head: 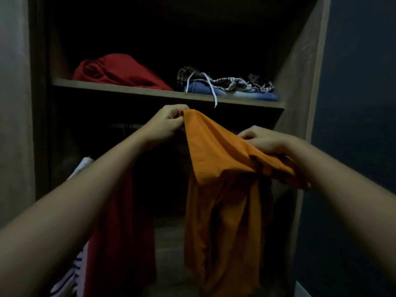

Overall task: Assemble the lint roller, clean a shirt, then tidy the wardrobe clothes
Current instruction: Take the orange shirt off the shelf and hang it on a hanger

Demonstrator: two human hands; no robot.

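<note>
Both hands, left hand (169, 121) and right hand (262, 139), pinch the draped orange cloth garment (220, 179) with curled fingers before the wooden wardrobe shelf (132, 91).

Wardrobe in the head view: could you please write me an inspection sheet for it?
Surface: wooden shelf, bearing clothes.
Job's things: orange garment, held up before the wardrobe, lower part hanging loose.
Clutter: crumpled red garment on the shelf's left; jeans under patterned cloth on its right; white drawstring dangling over the edge; hanging red garment and striped cloth below left.
Grips: left hand pinches the orange garment's top corner; right hand grips its bunched side.
Cables: nothing seen.
Surroundings: dark blue wall at right; dim light.
</note>
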